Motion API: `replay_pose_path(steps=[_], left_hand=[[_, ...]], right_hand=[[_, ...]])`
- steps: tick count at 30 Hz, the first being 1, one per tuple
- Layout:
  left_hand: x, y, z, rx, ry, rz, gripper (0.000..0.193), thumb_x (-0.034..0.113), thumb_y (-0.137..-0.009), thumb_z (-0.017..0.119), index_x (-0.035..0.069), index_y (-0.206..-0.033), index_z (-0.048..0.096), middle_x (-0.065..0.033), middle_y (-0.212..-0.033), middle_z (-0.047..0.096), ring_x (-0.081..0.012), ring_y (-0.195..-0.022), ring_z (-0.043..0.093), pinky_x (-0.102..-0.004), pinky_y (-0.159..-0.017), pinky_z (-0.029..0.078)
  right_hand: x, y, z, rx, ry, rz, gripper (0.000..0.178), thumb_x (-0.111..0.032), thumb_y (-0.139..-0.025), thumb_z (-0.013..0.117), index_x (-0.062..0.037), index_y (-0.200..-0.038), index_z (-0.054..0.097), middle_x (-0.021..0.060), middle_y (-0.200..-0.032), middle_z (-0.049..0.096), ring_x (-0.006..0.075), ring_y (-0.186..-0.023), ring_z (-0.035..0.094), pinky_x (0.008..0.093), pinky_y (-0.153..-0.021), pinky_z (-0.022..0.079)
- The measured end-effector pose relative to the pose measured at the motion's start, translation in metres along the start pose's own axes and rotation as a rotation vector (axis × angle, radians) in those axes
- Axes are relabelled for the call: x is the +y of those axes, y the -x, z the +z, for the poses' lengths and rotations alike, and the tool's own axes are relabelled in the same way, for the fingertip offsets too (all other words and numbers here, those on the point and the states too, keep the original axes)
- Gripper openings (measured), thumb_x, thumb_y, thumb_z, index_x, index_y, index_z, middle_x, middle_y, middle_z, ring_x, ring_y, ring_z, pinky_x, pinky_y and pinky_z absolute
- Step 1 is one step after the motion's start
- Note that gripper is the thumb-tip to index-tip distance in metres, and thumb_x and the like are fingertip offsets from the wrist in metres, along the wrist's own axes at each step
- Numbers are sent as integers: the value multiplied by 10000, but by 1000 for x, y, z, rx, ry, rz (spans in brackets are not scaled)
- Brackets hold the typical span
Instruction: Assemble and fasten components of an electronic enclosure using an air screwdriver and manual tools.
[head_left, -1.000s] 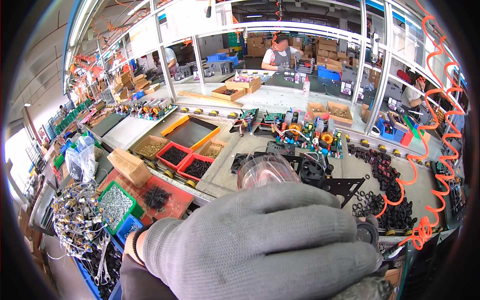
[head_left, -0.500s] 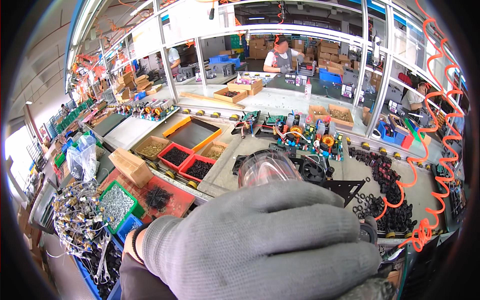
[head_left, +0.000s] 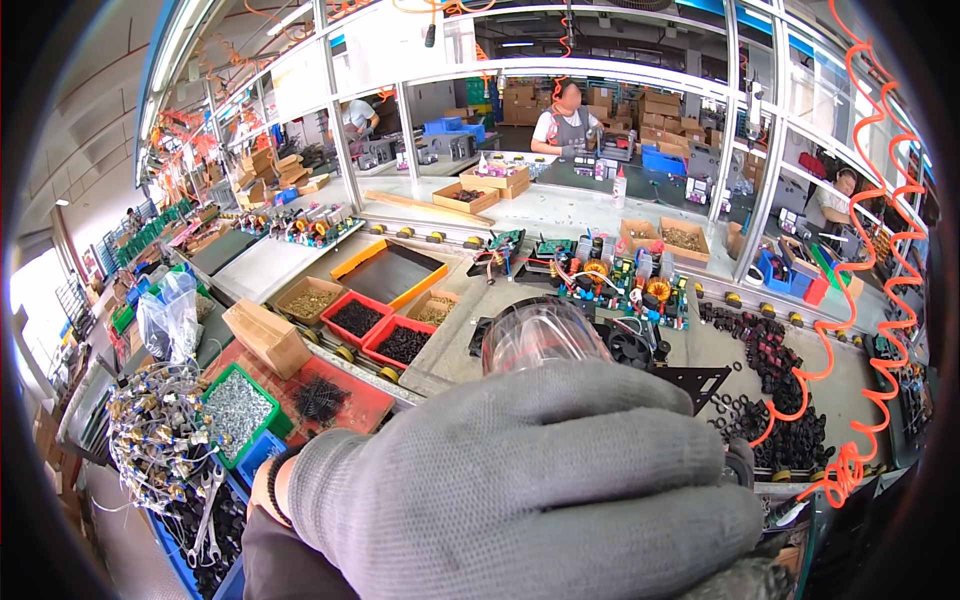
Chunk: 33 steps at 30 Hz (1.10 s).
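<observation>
My left hand, in a grey knitted glove, fills the lower middle of the view, very close up. Its fingers lie together, pointing right and bending over at the tips; what they grip is hidden. A clear plastic dome-shaped piece shows just beyond the knuckles; whether the hand touches it I cannot make out. By the fingertips is a dark rounded thing, mostly covered. Beyond lies a black fan beside a black metal plate. I cannot identify my right hand anywhere.
Green circuit boards stand across the bench. Red bins of black screws are left of them, near a green bin of silver fasteners. Black rings and small parts lie right, by an orange coiled hose. Co-workers stand beyond the frame.
The view has shifted slightly, so the bench appears a little farther right. My left hand keeps its pose. A co-worker at the back left now leans further into sight.
</observation>
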<state>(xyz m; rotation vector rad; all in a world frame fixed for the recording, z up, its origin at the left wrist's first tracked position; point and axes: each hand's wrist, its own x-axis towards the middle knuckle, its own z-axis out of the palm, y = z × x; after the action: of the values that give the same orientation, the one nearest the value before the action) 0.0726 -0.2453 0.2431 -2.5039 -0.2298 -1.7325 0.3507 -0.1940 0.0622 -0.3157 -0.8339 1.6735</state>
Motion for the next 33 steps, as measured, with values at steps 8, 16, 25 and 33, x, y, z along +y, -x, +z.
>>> replay_pose_path(steps=[8, 16, 25, 33], left_hand=[[0, 0, -2, 14, -7, -2, 483, 275, -753, 782, -38, -1087, 627, -179, -1028, 681, -306, -887, 684, -397, -768, 554], [1, 0, -10, 32, -9, 5, 497, 274, -751, 790, -39, -1098, 622, -182, -1032, 678, -306, -891, 684, -395, -774, 553], [5, -1, -13, 23, -8, -9, 513, 274, -748, 799, -40, -1110, 616, -185, -1037, 674, -306, -895, 685, -392, -780, 552], [8, -5, -13, 9, 1, -47, 527, 273, -746, 807, -42, -1121, 611, -188, -1042, 671, -306, -899, 685, -390, -785, 551]], right_hand=[[0, -1, 4, 21, -12, 41, 1048, -273, -511, 938, -70, -1369, 372, 238, -1295, 492, 348, -1070, 608, 485, -843, 580], [0, -2, 6, 30, 2, 53, 1043, -279, -505, 944, -61, -1354, 379, 236, -1282, 505, 338, -1063, 610, 464, -843, 574], [0, -2, 8, 35, 19, 68, 1037, -286, -498, 950, -51, -1337, 388, 234, -1269, 518, 326, -1054, 612, 440, -843, 568], [-1, -1, 10, 39, 45, 71, 1032, -293, -493, 955, -43, -1323, 395, 232, -1256, 531, 316, -1047, 614, 418, -843, 561]])
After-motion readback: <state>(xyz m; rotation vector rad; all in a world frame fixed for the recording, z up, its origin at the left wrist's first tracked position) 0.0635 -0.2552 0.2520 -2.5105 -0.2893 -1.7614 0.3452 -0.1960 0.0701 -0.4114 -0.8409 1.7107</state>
